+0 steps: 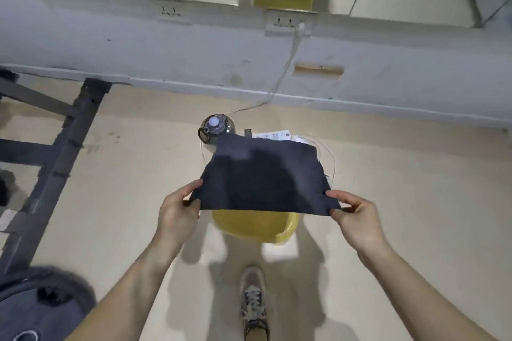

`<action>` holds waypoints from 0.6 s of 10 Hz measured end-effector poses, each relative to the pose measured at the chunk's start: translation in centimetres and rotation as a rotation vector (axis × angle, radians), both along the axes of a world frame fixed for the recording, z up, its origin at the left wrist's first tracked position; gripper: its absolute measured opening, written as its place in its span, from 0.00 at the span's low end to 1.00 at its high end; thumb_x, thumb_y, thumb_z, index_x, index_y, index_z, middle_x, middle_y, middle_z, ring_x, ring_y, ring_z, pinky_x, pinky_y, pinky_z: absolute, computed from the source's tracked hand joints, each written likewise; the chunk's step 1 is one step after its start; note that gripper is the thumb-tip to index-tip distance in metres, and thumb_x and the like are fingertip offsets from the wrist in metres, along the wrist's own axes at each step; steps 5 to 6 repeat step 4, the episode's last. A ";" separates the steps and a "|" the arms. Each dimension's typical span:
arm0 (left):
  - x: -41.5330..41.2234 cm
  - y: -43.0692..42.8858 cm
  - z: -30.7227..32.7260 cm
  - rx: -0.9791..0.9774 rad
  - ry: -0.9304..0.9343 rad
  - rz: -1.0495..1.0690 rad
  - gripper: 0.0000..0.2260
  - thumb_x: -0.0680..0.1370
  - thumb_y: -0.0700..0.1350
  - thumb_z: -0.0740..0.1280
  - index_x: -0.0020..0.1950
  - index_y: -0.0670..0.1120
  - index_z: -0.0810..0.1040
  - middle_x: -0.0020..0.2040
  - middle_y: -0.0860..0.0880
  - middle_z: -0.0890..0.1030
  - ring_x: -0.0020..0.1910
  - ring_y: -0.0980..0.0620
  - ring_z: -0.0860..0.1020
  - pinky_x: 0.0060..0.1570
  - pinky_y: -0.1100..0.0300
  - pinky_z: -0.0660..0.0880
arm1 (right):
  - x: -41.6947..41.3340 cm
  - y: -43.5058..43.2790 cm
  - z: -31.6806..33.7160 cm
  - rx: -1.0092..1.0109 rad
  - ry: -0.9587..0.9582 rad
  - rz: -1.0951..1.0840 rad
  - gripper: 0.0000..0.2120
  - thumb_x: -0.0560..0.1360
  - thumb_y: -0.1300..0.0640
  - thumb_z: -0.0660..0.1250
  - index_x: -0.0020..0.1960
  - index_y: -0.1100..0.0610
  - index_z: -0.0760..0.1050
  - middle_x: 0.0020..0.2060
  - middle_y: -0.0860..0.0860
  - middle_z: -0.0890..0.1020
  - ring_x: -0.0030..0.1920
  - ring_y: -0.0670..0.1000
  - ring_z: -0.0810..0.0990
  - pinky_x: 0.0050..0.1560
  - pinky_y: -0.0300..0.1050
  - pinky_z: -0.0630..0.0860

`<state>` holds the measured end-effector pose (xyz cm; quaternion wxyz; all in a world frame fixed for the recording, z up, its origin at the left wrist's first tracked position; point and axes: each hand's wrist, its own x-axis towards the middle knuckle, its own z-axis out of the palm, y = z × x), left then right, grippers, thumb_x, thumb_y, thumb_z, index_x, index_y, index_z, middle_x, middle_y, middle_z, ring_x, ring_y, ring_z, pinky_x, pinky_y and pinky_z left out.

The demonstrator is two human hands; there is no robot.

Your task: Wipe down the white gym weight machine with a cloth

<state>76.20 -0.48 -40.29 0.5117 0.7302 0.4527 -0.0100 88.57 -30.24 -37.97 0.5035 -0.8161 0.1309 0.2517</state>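
A dark blue-grey cloth (263,174) is stretched out flat in front of me, above a yellow stool. My left hand (178,212) pinches its near left corner between thumb and fingers. My right hand (353,216) pinches its near right corner the same way. No white weight machine shows in the head view; only a white wall base (166,50) with a mirror above it lies ahead.
A yellow stool (255,225) stands under the cloth. Behind it on the beige floor are a clear water bottle (216,127), papers (273,135) and a white cable (288,63) plugged into a wall socket. A dark metal frame (55,163) and a weight plate (36,304) lie left. My shoe (253,304) is below.
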 end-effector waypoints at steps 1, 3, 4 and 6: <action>-0.8 1.7 -8.2 0.015 0.116 -0.091 0.24 0.75 0.30 0.57 0.66 0.48 0.77 0.57 0.49 0.82 0.54 0.45 0.80 0.58 0.48 0.76 | -1.5 2.1 -8.1 -0.076 0.103 -0.016 0.19 0.72 0.71 0.64 0.50 0.50 0.81 0.33 0.48 0.82 0.32 0.51 0.74 0.26 0.30 0.69; -4.0 2.7 -18.2 -0.017 0.271 -0.229 0.29 0.74 0.31 0.54 0.69 0.55 0.74 0.57 0.53 0.81 0.55 0.47 0.79 0.56 0.54 0.77 | -6.2 3.5 -17.2 -0.204 0.344 0.006 0.15 0.74 0.69 0.63 0.57 0.56 0.80 0.42 0.51 0.83 0.34 0.45 0.76 0.32 0.30 0.69; -5.2 3.0 -19.6 -0.118 0.380 -0.181 0.31 0.75 0.33 0.54 0.72 0.59 0.67 0.61 0.55 0.78 0.55 0.55 0.77 0.46 0.65 0.74 | -7.5 4.0 -18.1 -0.235 0.434 0.142 0.25 0.76 0.64 0.64 0.72 0.52 0.69 0.52 0.48 0.79 0.45 0.50 0.78 0.45 0.37 0.71; -5.2 3.0 -19.6 -0.118 0.380 -0.181 0.31 0.75 0.33 0.54 0.72 0.59 0.67 0.61 0.55 0.78 0.55 0.55 0.77 0.46 0.65 0.74 | -7.5 4.0 -18.1 -0.235 0.434 0.142 0.25 0.76 0.64 0.64 0.72 0.52 0.69 0.52 0.48 0.79 0.45 0.50 0.78 0.45 0.37 0.71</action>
